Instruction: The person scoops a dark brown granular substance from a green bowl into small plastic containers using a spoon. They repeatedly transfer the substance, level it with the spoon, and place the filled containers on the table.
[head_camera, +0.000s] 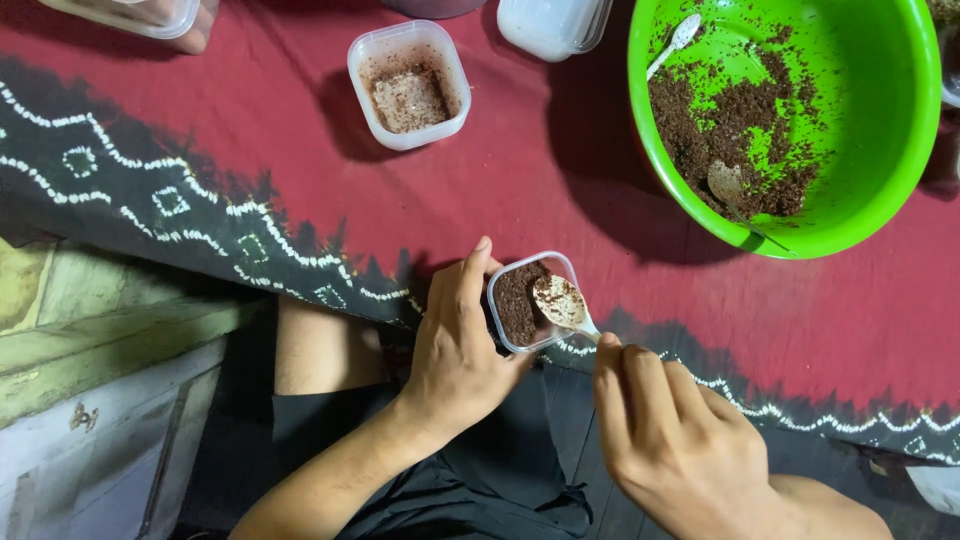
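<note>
My left hand (458, 345) grips a small clear square plastic container (524, 300) holding dark brown crumbs, at the near edge of the red cloth. My right hand (668, 440) holds a white plastic spoon (562, 303), its bowl dusted with crumbs and resting inside the container on the crumbs. A big green bowl (880, 110) at the upper right holds more of the dark crumb mix, with another spoon (728, 182) half buried in it and a white spoon (672, 44) leaning on its wall.
A second small clear container (408, 84) with a crumb layer stands at the upper middle. More clear containers (552, 24) sit along the far edge. The red cloth (560, 170) has a dark patterned border. A wooden surface (100, 350) lies at the left.
</note>
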